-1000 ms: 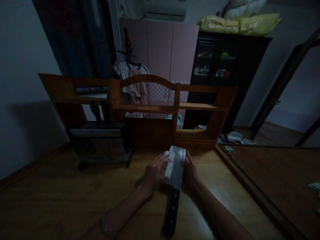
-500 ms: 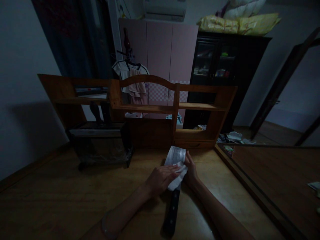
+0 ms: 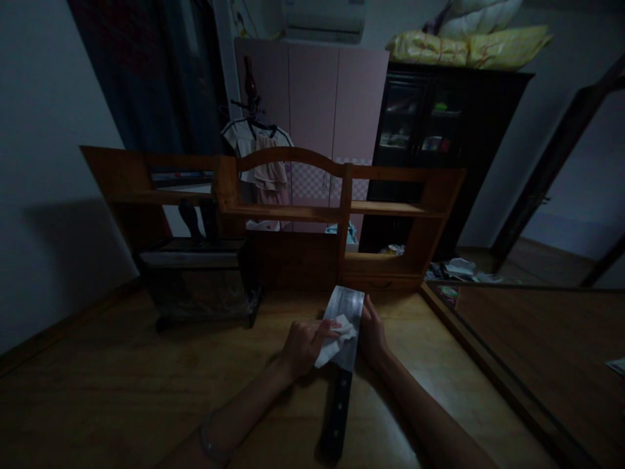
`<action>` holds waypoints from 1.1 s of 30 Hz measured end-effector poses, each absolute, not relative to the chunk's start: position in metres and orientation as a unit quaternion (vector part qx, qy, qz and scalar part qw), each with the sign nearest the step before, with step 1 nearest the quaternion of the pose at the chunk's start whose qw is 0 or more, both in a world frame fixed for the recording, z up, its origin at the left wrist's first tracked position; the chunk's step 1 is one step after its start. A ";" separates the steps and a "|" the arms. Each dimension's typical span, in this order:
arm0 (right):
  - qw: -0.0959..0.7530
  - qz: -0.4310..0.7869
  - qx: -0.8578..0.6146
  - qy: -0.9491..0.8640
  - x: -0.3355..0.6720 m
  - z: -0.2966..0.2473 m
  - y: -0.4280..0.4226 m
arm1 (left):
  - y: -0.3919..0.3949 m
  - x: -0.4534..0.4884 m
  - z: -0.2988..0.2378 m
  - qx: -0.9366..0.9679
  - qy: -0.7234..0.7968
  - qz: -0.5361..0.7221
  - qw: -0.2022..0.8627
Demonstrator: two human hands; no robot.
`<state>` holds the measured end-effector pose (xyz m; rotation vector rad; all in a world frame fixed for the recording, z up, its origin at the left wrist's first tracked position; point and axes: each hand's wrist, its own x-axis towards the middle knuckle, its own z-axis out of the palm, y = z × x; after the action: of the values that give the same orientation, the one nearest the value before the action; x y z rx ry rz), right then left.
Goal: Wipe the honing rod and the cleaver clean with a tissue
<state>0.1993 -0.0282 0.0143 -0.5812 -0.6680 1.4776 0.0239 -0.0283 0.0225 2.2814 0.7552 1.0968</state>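
A cleaver [image 3: 348, 301] with a broad grey blade and a black riveted handle [image 3: 338, 407] is in front of me, handle toward me. My left hand [image 3: 303, 345] is closed on a crumpled white tissue [image 3: 336, 342], which lies against the middle of the blade. At the blade's right edge my right hand [image 3: 374, 333] holds the cleaver, its thumb side up and its other fingers partly hidden behind the blade. To the left stands a dark knife block [image 3: 195, 286] with black handles [image 3: 192, 220] sticking up from it.
A wooden shelf unit [image 3: 293, 212] stands along the back of the wooden tabletop [image 3: 146, 384]. A raised wooden edge [image 3: 481, 365] runs down the right side, with a brown surface [image 3: 547, 332] beyond. Behind are a pink wardrobe [image 3: 312, 98] and a black cabinet [image 3: 452, 137].
My left hand has slid left across the blade with the tissue, uncovering more of the blade's right side and lower end. My right hand stays at the blade's edge.
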 end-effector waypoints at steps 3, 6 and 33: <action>0.659 0.654 -0.246 -0.277 0.197 0.015 -0.028 | -0.029 0.025 0.024 0.856 0.279 0.394 0.184; 0.658 0.658 -0.264 -0.254 0.197 0.013 -0.028 | -0.033 0.030 0.025 0.895 0.235 0.362 0.117; 0.670 0.649 -0.285 -0.222 0.208 0.014 -0.026 | -0.027 0.028 0.023 0.900 0.244 0.361 0.008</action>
<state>0.2080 -0.0256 0.0138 -0.6434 -0.5009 1.4623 0.0284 -0.0271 0.0233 2.8136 0.7621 1.1294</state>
